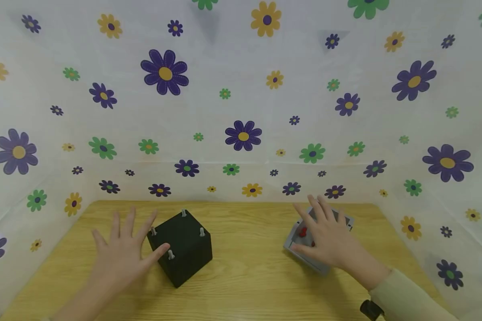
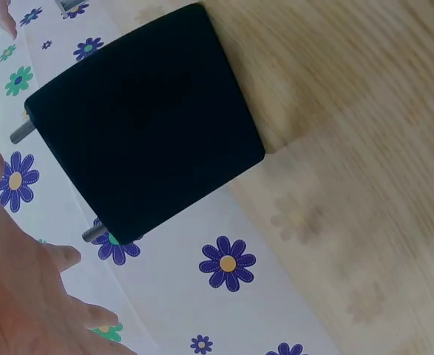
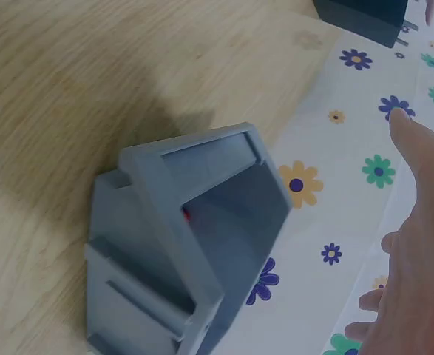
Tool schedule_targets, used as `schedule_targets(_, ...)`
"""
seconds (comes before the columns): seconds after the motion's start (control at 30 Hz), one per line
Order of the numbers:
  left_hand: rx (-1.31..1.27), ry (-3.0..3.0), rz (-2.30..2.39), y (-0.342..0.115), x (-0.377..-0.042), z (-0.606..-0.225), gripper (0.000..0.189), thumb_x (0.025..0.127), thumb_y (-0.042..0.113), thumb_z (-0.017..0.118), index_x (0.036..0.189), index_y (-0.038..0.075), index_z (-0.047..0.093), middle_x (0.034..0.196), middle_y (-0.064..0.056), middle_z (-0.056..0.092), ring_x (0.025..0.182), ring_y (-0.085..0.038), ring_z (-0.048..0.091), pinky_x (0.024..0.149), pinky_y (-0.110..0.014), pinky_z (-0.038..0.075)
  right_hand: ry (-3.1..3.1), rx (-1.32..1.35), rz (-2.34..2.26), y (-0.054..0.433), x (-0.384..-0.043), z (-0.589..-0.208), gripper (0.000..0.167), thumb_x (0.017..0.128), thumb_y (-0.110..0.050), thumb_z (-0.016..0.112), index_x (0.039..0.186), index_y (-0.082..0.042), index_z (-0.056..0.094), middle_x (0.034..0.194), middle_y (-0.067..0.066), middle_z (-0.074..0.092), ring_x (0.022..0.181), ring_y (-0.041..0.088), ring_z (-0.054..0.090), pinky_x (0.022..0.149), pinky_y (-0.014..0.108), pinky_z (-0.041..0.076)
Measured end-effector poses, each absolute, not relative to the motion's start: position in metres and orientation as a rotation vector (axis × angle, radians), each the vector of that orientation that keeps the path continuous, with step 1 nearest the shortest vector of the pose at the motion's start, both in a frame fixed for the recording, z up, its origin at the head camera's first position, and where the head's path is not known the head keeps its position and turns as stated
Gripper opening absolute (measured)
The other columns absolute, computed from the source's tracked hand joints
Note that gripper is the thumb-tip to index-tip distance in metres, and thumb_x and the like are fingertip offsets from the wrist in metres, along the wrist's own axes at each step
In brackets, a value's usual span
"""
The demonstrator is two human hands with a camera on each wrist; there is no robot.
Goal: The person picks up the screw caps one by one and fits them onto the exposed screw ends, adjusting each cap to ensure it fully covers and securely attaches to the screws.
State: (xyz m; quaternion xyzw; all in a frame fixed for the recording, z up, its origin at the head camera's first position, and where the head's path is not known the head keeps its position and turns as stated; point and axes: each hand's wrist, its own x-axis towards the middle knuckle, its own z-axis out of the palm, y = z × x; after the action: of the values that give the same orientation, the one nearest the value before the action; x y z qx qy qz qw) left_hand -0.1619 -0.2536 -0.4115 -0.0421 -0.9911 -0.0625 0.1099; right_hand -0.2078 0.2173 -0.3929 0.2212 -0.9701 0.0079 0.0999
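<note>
A black block (image 1: pixel 186 249) with metal pegs standing up at its top corners sits on the table left of the middle. My left hand (image 1: pixel 122 256) is spread wide beside it, the thumb overlapping its near peg in the head view. To the right stands a grey open-topped box (image 1: pixel 305 261) with small red pieces (image 1: pixel 303 232) inside. Over that box hovers my right hand (image 1: pixel 329 236), fingers spread, covering much of its opening. In the right wrist view, the grey box (image 3: pixel 146 237) shows a stepped outer wall. Neither hand holds anything.
A wooden table (image 1: pixel 245 285) carries both things, which stand well apart. Behind it and along both sides hangs a white sheet (image 1: pixel 209 111) printed with purple, yellow and green flowers. A black band (image 1: pixel 371 308) shows by the right sleeve (image 1: pixel 409 296).
</note>
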Motion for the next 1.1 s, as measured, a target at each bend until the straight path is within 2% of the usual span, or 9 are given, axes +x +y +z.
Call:
schedule_targets(0.47, -0.119, -2.884, -0.185, -0.266, -0.166, -0.405, 0.095, 0.097, 0.078, 0.051, 0.171, 0.025, 0.021, 0.17, -0.034, 0.02, 0.152, -0.068, 0.014, 0.109, -0.095, 0.008, -2.834, 0.711, 0.09, 0.185, -0.22, -0.383, 0.1, 0.092, -0.072, 0.065, 0.17, -0.024, 0.025, 0.173, 0.026, 0.023, 0.16, 0.051, 0.021, 0.117, 0.086, 0.021)
schedule_targets(0.83, -0.113, -2.858, -0.209, -0.274, -0.165, -0.402, 0.093, 0.098, 0.074, 0.053, 0.17, 0.022, 0.024, 0.168, -0.037, 0.021, 0.151, -0.067, 0.017, 0.113, -0.091, 0.009, -2.8, 0.777, 0.149, 0.152, -0.223, -0.377, 0.097, 0.092, -0.07, 0.066, 0.168, -0.022, 0.03, 0.172, 0.025, 0.027, 0.159, 0.05, 0.026, 0.118, 0.083, 0.026)
schedule_targets(1.1, -0.119, -2.818, -0.269, -0.278, -0.162, -0.404, 0.089, 0.098, 0.071, 0.058, 0.163, 0.015, 0.036, 0.164, -0.038, 0.028, 0.149, -0.067, 0.022, 0.113, -0.09, 0.013, -2.812, 0.812, 0.177, 0.128, -0.224, -0.372, 0.096, 0.094, -0.072, 0.063, 0.169, -0.023, 0.028, 0.172, 0.023, 0.027, 0.159, 0.048, 0.028, 0.122, 0.078, 0.027)
